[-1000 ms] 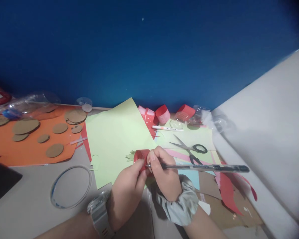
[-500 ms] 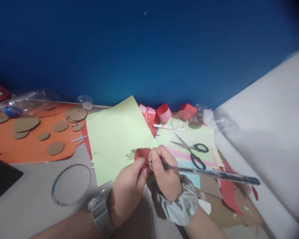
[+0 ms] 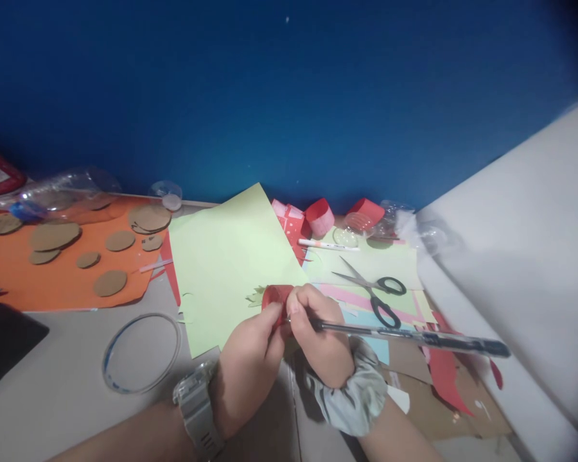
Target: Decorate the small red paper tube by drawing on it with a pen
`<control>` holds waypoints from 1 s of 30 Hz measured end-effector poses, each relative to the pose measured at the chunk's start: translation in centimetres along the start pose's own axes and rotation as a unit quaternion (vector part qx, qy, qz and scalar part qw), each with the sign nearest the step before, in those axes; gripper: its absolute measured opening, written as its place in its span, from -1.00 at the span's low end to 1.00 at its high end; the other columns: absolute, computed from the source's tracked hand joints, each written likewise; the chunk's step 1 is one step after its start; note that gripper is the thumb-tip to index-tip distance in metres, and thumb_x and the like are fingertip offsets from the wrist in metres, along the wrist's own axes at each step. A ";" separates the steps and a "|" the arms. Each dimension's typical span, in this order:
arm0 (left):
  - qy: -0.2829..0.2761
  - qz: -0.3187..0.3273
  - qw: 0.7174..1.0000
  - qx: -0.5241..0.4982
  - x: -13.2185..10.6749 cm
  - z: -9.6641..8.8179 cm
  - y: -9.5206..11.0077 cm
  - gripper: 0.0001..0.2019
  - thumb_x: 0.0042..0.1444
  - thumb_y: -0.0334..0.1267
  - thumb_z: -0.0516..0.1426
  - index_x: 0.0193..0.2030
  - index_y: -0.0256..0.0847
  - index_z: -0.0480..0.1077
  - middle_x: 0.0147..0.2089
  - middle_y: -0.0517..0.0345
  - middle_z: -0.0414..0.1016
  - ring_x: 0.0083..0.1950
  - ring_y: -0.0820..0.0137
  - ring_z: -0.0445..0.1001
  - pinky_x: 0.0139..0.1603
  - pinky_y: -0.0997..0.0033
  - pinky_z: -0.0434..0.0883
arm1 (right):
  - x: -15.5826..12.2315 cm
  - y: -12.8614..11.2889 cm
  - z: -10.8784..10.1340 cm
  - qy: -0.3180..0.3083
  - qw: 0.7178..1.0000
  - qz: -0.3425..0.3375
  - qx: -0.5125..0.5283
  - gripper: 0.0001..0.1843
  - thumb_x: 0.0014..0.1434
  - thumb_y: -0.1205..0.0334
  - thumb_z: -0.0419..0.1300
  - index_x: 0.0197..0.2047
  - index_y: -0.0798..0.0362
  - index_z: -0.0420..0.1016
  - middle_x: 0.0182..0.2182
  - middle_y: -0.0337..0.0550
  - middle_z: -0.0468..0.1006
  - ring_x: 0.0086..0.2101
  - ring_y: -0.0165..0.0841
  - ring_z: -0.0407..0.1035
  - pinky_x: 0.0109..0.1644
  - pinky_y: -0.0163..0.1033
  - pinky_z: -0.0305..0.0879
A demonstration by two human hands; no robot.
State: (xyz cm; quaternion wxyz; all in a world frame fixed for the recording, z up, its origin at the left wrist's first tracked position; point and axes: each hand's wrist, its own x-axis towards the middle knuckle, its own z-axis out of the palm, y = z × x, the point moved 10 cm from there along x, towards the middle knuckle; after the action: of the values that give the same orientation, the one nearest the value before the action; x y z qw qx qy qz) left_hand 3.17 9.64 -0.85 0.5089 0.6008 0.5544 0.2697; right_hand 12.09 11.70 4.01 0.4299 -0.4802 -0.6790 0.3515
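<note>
Compared with a second ago, the far end of the pen (image 3: 404,333) has swung lower on the right, nearer the person, while both hands stay close together around the small red paper ring (image 3: 277,294).

From the head camera, the ring sits ahead of the person, above the light green sheet (image 3: 221,250), at the fingertips of both hands. The left hand (image 3: 246,372) pinches the ring's near side between thumb and forefinger; its other fingers are hidden. The right hand (image 3: 328,357) pinches the pen close to its tip, thumb and forefinger pressed together, and its fingertips overlap the ring's right edge. Whether they touch it, I cannot tell.

The pen's long axis runs almost level across the view, tip to the left, far end slightly lower and well out to the right. From that tip, the ring lies left and a little farther from the person, so the two are just beside each other; contact is hidden by the thumbs. The left thumb looks nearest the tip.

Left of the ring, a leafy green cutout (image 3: 257,297) lies right beside it; scissors (image 3: 368,284) rest beyond the right hand.
</note>
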 end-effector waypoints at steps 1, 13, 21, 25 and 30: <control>0.000 0.001 1.000 0.000 0.0 0.0 0.0 -0.82 0.25 -0.29 -0.07 -0.23 -0.17 0.34 -0.26 0.06 0.54 -0.20 0.28 0.50 -0.11 0.33 0.36 | 0.0 0.0 0.0 -0.001 1.000 -0.002 0.001 -0.71 0.32 0.29 0.02 -0.47 0.02 0.16 -0.54 -0.35 0.21 -0.51 -0.47 0.13 -0.42 -0.33 0.11; 0.003 0.011 1.000 -0.009 -0.1 0.0 0.3 -0.84 0.25 -0.27 -0.07 -0.26 -0.16 0.31 -0.27 0.08 0.52 -0.20 0.27 0.48 -0.10 0.31 0.35 | 0.1 -0.4 -0.1 -0.005 1.000 -0.011 -0.004 -0.71 0.33 0.29 0.01 -0.46 0.02 0.16 -0.54 -0.36 0.21 -0.52 -0.48 0.13 -0.43 -0.34 0.10; 0.007 0.011 1.000 -0.004 -0.1 0.0 0.1 -0.83 0.26 -0.26 -0.07 -0.26 -0.16 0.32 -0.29 0.11 0.51 -0.25 0.31 0.46 -0.10 0.34 0.36 | -0.1 -0.2 0.1 -0.012 1.000 -0.011 -0.003 -0.71 0.33 0.28 0.03 -0.46 0.01 0.16 -0.54 -0.35 0.21 -0.51 -0.46 0.14 -0.42 -0.32 0.11; 0.012 0.014 1.000 0.002 -0.1 -0.2 0.2 -0.84 0.25 -0.28 -0.06 -0.24 -0.15 0.32 -0.27 0.11 0.53 -0.24 0.31 0.47 -0.12 0.35 0.36 | -0.1 0.3 -0.4 0.018 1.000 0.011 0.013 -0.72 0.35 0.26 0.00 -0.44 0.01 0.18 -0.53 -0.34 0.23 -0.50 -0.46 0.15 -0.42 -0.33 0.13; 0.012 0.011 1.000 0.001 0.1 -0.3 0.3 -0.84 0.26 -0.28 -0.06 -0.27 -0.15 0.33 -0.30 0.13 0.51 -0.29 0.34 0.45 -0.11 0.37 0.37 | 0.0 -0.2 -0.1 0.000 1.000 0.001 -0.009 -0.71 0.34 0.26 -0.01 -0.46 0.01 0.18 -0.54 -0.34 0.23 -0.51 -0.45 0.16 -0.42 -0.32 0.12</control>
State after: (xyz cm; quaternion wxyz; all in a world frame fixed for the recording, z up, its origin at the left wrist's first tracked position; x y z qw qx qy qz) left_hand 3.07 9.85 -0.47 0.4985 0.6043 0.5541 0.2815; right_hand 12.14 11.63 4.18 0.4249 -0.4845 -0.6820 0.3457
